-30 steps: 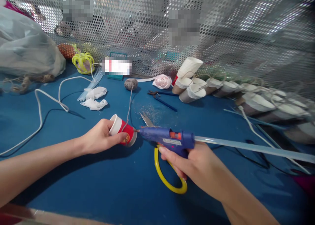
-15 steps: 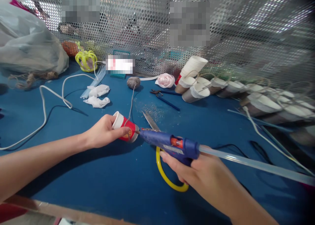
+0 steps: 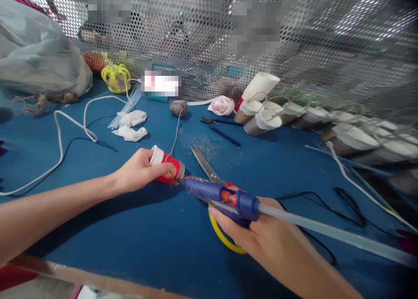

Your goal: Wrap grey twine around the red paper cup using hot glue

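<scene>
My left hand (image 3: pixel 139 171) is closed around a red paper cup (image 3: pixel 157 156) with a white rim, tilted on its side. Grey yarn runs from the cup back to a small yarn ball (image 3: pixel 179 108) behind it. In my right hand (image 3: pixel 248 229) is a blue hot glue gun (image 3: pixel 209 190), gripped by its handle, with a long clear glue stick (image 3: pixel 313 225) sticking out of its rear. The gun's nozzle is at the base end of the cup; whether it touches I cannot tell. Scissors (image 3: pixel 204 163) with yellow handles lie partly hidden under the gun.
Blue-handled pliers (image 3: pixel 225 135) and a pink ribbon roll (image 3: pixel 222 105) lie further back. Rows of wrapped cups (image 3: pixel 263 122) stand at right. White scraps (image 3: pixel 130 133), a white cable (image 3: pixel 58 137) and a plastic bag (image 3: pixel 42 50) are at left. A perforated metal screen (image 3: pixel 196 37) borders the back.
The glue gun has shifted slightly left and down along the cup's base end. The cup stays in my left hand, turned a little. The whole view has moved slightly.
</scene>
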Demonstrator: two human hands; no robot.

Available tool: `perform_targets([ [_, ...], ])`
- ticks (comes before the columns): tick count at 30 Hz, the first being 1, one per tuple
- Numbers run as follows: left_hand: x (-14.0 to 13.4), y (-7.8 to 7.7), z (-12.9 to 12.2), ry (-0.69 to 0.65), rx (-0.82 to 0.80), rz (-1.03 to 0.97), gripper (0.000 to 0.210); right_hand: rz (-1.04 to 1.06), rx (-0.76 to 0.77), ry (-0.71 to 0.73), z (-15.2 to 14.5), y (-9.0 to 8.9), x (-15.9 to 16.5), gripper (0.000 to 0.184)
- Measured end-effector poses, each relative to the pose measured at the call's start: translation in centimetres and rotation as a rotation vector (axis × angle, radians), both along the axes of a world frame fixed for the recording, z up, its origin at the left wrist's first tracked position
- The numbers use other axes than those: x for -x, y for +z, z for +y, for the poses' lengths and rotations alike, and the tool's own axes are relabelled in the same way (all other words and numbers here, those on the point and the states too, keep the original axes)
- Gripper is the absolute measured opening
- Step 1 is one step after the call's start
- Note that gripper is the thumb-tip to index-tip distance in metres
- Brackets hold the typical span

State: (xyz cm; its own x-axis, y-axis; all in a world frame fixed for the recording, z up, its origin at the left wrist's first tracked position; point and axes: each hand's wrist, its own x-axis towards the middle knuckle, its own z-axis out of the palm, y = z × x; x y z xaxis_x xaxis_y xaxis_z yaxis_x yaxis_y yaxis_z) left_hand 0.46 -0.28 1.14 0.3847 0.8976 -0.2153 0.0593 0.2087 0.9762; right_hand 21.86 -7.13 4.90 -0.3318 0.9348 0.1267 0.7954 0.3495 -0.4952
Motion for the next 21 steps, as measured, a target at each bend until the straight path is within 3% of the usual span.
perform_targets([
  [6,0.1,0.0,0.0,0.014,-0.012,0.024,0.014,0.026,0.003,-0.015,0.2,0.2,0.1,0.017],
  [10,0.2,-0.1,-0.1,-0.011,-0.061,0.09,0.02,0.008,0.015,-0.005,0.3,0.2,-0.3,0.03],
  [16,0.4,-0.3,-0.5,-0.075,-0.165,0.163,0.025,-0.074,-0.141,-0.027,0.7,-1.2,-1.8,0.045],
  [21,0.6,-0.5,-1.0,-0.171,-0.24,0.195,0.027,-0.045,-0.012,-0.011,1.1,-1.3,-2.0,0.045],
])
